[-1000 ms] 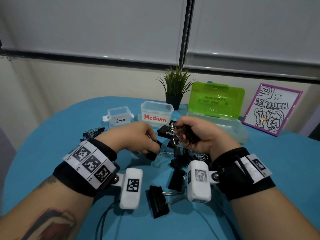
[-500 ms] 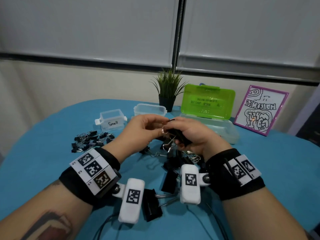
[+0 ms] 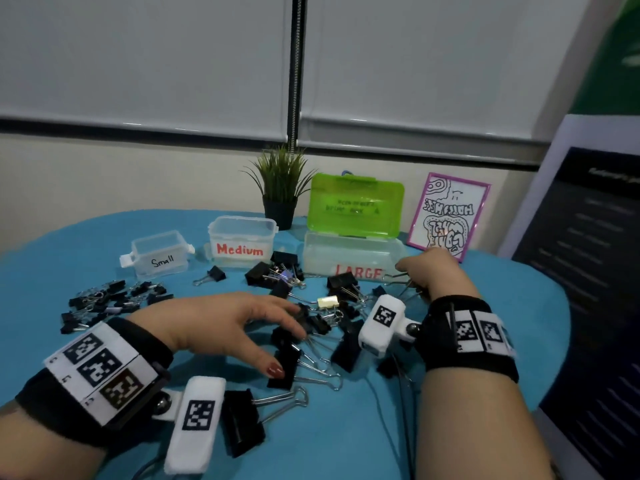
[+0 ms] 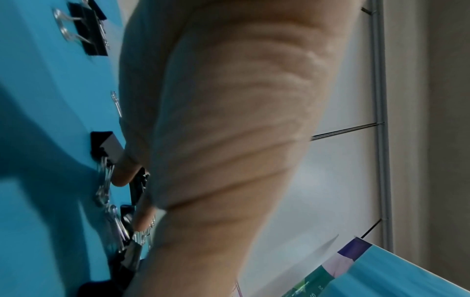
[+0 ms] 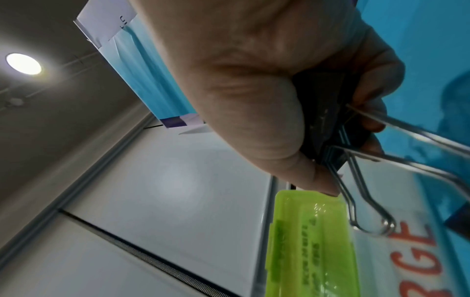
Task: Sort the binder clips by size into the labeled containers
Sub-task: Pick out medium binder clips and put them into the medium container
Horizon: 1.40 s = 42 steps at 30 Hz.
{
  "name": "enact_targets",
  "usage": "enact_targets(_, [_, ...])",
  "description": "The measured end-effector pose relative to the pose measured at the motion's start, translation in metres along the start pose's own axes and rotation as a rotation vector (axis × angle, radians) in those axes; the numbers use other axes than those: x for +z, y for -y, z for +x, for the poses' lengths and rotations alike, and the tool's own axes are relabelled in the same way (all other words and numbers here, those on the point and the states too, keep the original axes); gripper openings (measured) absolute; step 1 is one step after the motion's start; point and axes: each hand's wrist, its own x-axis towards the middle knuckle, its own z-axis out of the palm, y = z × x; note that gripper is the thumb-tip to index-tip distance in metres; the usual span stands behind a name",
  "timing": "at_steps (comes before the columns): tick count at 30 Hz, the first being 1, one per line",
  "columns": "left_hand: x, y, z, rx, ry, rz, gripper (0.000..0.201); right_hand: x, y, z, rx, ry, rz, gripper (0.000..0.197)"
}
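Lying nearest on the blue table (image 3: 450, 410), one big black clip (image 3: 242, 422) sits just beside the left wrist camera, wire handles pointing right. Past it, a loose pile of black clips (image 3: 311, 327), mixed sizes, silver handles tangled, fills the middle; one pale yellow clip (image 3: 327, 301) sits in it. Left hand (image 3: 221, 327) is palm down over the pile, fingers straight and spread, fingertips touching the clips; thumb with a red nail rests on a black one. In the left wrist view the fingertips meet clips, though blur hides exactly which. Small clips (image 3: 107, 301) are heaped apart at the left.

Right hand (image 3: 434, 273) is further out, fingers curled round a large black clip (image 5: 328, 112), its two wire handles sticking out toward the tub labelled LARGE (image 3: 353, 258); hand sits just beside the tub's right front corner. That tub is clear with a green lid (image 3: 356, 206) standing open behind it; contents probably none, hard to tell through the frosted wall. Medium tub (image 3: 242, 242) and Small tub (image 3: 161, 254) stand left of it, both open and looking empty. Behind are a potted plant (image 3: 282, 181) and a framed drawing (image 3: 448, 216).
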Motion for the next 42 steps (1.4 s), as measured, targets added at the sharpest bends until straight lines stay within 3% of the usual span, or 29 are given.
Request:
enact_targets(9, [0.000, 0.005, 0.003, -0.039, -0.108, 0.046, 0.053, -0.007, -0.018, -0.007, 0.169, -0.119, -0.166, 0.059])
enact_targets(13, [-0.003, 0.010, 0.001, -0.090, -0.112, 0.020, 0.057, -0.016, -0.002, -0.024, -0.005, -0.172, -0.184, 0.061])
enact_targets(16, [-0.005, 0.013, 0.001, -0.096, -0.160, 0.031, 0.062, -0.028, 0.005, -0.046, -0.131, 0.005, -0.186, 0.064])
enact_targets(18, [-0.004, 0.013, 0.002, -0.089, -0.222, 0.044, 0.041, -0.034, 0.003, -0.066, -0.154, 0.158, -0.279, 0.067])
enact_targets(20, [-0.004, 0.012, 0.002, -0.081, -0.285, 0.053, 0.033, -0.041, 0.000, -0.087, -0.163, 0.279, -0.388, 0.070])
enact_targets(23, [-0.005, 0.005, -0.002, -0.057, -0.317, -0.023, 0.043, -0.043, -0.005, -0.106, -0.147, 0.442, -0.516, 0.064])
enact_targets(26, [-0.005, -0.005, -0.009, 0.028, -0.128, -0.053, 0.071, -0.034, -0.009, -0.113, -0.148, 0.529, -0.602, 0.043])
enact_targets(28, [-0.005, -0.012, -0.014, 0.042, 0.037, -0.040, 0.077, -0.025, -0.009, -0.115, -0.186, 0.555, -0.635, 0.034])
enact_targets(31, [-0.004, -0.020, -0.018, 0.026, 0.152, 0.023, 0.065, -0.006, 0.003, -0.117, -0.274, 0.644, -0.606, 0.031])
enact_targets(36, [-0.003, -0.020, -0.016, -0.009, 0.148, 0.119, 0.047, 0.020, 0.033, -0.115, -0.399, 0.739, -0.519, 0.031])
enact_targets(38, [-0.004, -0.015, -0.016, -0.023, 0.121, 0.112, 0.041, 0.023, 0.039, -0.109, -0.420, 0.745, -0.372, 0.026])
enact_targets(40, [-0.005, -0.010, -0.014, -0.013, 0.049, 0.102, 0.035, 0.023, 0.044, -0.100, -0.407, 0.659, -0.120, 0.022])
enact_targets(42, [-0.007, -0.005, -0.012, -0.016, -0.074, 0.115, 0.028, 0.028, 0.048, -0.085, -0.350, 0.379, 0.055, 0.026])
